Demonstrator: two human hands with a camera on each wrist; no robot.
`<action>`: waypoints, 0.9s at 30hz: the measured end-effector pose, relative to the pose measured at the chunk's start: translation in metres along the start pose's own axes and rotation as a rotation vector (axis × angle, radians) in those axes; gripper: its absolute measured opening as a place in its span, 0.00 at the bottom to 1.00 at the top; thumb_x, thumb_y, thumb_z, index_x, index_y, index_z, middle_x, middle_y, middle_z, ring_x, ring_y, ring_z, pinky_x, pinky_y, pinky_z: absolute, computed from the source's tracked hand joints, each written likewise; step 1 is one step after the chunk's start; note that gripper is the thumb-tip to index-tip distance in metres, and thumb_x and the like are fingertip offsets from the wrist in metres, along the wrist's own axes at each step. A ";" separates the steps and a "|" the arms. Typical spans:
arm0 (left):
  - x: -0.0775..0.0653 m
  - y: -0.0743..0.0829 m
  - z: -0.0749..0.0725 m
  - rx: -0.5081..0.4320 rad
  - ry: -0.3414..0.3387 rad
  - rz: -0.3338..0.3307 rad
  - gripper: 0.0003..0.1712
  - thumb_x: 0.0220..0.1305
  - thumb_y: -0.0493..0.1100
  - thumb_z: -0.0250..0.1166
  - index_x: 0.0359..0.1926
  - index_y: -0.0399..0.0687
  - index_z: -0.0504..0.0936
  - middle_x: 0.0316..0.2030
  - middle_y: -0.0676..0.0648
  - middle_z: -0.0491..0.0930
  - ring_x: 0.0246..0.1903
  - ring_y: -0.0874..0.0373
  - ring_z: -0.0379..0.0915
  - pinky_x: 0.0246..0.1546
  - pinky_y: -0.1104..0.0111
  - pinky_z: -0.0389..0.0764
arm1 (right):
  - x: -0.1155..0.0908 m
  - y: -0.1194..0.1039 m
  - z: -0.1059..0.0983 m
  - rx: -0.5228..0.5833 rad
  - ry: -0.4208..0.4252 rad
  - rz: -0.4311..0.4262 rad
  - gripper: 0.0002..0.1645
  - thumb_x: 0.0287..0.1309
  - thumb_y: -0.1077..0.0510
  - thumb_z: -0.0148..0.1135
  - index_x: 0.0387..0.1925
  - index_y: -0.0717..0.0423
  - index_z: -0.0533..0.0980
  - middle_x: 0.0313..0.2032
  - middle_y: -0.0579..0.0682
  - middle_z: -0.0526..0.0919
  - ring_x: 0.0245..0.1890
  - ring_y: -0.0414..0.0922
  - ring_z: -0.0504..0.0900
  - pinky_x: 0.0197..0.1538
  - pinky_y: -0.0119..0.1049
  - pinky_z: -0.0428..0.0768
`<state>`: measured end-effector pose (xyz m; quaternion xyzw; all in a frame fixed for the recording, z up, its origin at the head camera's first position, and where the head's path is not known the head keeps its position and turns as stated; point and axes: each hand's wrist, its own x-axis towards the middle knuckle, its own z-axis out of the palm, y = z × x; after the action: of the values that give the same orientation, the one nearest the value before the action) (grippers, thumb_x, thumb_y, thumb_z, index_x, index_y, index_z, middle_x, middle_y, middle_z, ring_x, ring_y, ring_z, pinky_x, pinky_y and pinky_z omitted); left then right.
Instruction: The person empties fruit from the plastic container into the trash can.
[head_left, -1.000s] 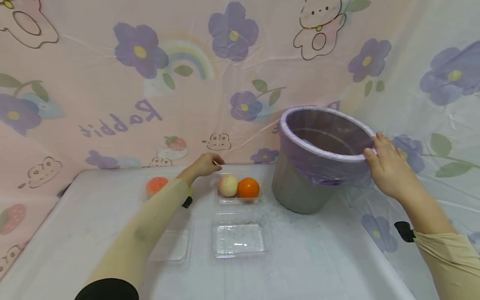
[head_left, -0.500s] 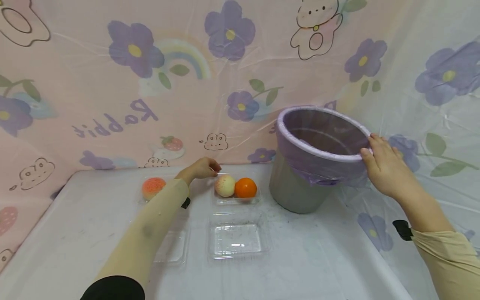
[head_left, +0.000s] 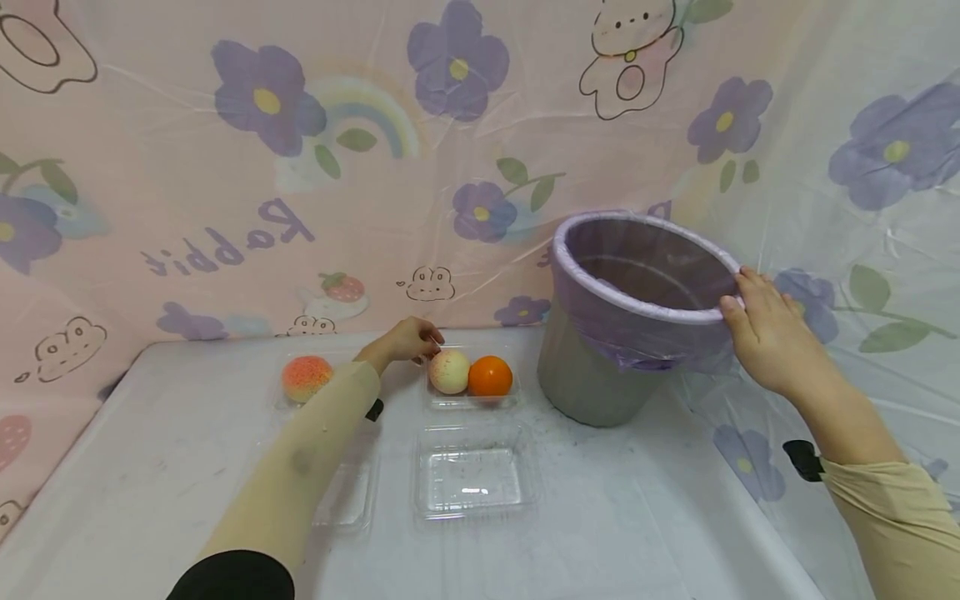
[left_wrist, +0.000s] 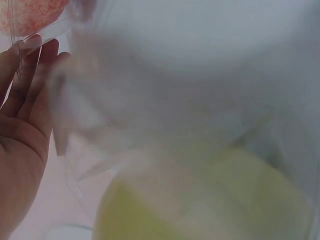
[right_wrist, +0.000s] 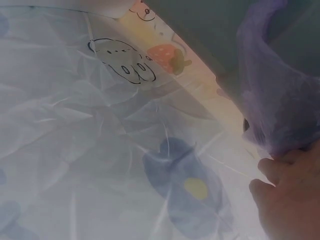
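Note:
In the head view my left hand is at the back left corner of a clear plastic box, which holds a pale, red-speckled peach and an orange. The left wrist view shows its thumb and fingertips pinching the thin edge of clear plastic beside a pink speckled fruit. My right hand rests against the rim of a grey trash can, fingers mostly straight, on the purple liner folded over it. A blurred yellow-green shape fills the lower left wrist view.
A second peach sits at the back left in another clear box, partly hidden by my left sleeve. Two clear trays or lids lie nearer me, the right one in full view. A patterned curtain hangs behind the white table.
The head view has turned slightly to the right. My left hand has come a little down, nearer the peach, with its fingers reaching the box's edge. The right hand stays on the rim.

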<state>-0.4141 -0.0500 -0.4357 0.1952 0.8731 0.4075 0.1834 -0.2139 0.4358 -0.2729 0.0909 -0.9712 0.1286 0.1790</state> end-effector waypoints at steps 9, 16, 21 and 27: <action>0.003 0.000 0.004 -0.014 0.048 0.008 0.13 0.75 0.35 0.59 0.55 0.33 0.80 0.41 0.39 0.85 0.36 0.54 0.80 0.41 0.60 0.88 | 0.000 0.001 0.001 -0.006 0.001 -0.002 0.42 0.84 0.44 0.27 0.75 0.80 0.49 0.75 0.79 0.49 0.76 0.76 0.44 0.74 0.74 0.37; 0.001 0.007 0.003 -0.084 0.091 0.031 0.14 0.78 0.38 0.58 0.57 0.35 0.79 0.40 0.40 0.81 0.43 0.49 0.83 0.37 0.60 0.89 | 0.000 0.001 0.001 -0.001 0.009 -0.002 0.42 0.84 0.44 0.28 0.75 0.80 0.49 0.75 0.79 0.50 0.76 0.77 0.45 0.74 0.75 0.37; -0.002 0.012 0.001 -0.161 0.111 0.039 0.15 0.78 0.37 0.57 0.58 0.33 0.78 0.41 0.40 0.79 0.44 0.50 0.82 0.38 0.58 0.90 | 0.000 0.000 0.001 -0.001 0.008 0.002 0.42 0.84 0.44 0.28 0.75 0.80 0.49 0.75 0.79 0.50 0.76 0.78 0.45 0.74 0.75 0.37; -0.003 0.015 0.000 -0.205 0.144 0.068 0.16 0.78 0.38 0.58 0.59 0.33 0.79 0.44 0.38 0.79 0.47 0.48 0.80 0.43 0.54 0.89 | 0.000 0.000 0.001 0.004 0.011 0.000 0.42 0.84 0.45 0.28 0.75 0.80 0.49 0.75 0.79 0.50 0.75 0.78 0.45 0.73 0.76 0.38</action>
<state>-0.4085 -0.0426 -0.4239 0.1752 0.8307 0.5135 0.1250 -0.2143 0.4352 -0.2737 0.0903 -0.9699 0.1309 0.1843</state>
